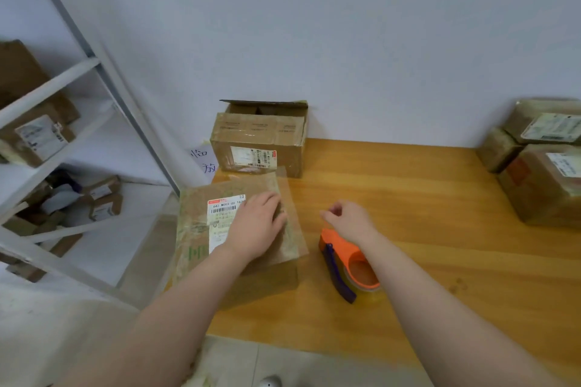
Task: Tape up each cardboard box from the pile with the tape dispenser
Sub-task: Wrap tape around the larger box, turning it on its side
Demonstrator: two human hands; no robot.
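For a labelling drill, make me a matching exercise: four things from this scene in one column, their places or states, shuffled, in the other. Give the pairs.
1 tape dispenser
2 left hand
3 open box
4 stacked boxes

A against the wall, flap up
B right end of the table
C flat on the labelled box
D orange, lying beside the labelled box

Pairs: 1-D, 2-C, 3-A, 4-B

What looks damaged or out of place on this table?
The box by the wall has its top flap standing open with a ragged edge. The labelled box under the left hand seems to overhang the table's left edge.
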